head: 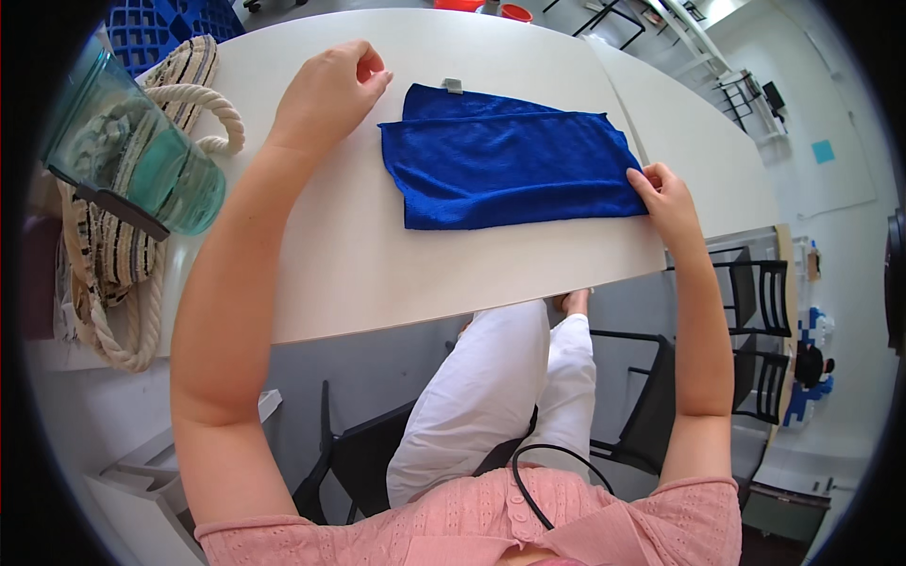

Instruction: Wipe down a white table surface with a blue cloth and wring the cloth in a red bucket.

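Observation:
A blue microfibre cloth [509, 170] lies folded on the white table [340, 290], its layers slightly askew. At its far edge a small pale tag [452, 85] sticks out. My right hand [665, 201] pinches the cloth's near right corner between thumb and fingers. Off the cloth's far left side, my left hand [336, 88] hovers with fingers loosely curled and thumb close to the index finger. I see nothing in it, and it does not touch the cloth.
Left of my left forearm stand a clear teal-tinted container [152, 159] and a striped woven bag [113, 247] with thick rope handles. A blue plastic crate [166, 32] is beyond them. Black chairs [640, 403] stand below the table edge. A black cable [520, 460] loops at my chest.

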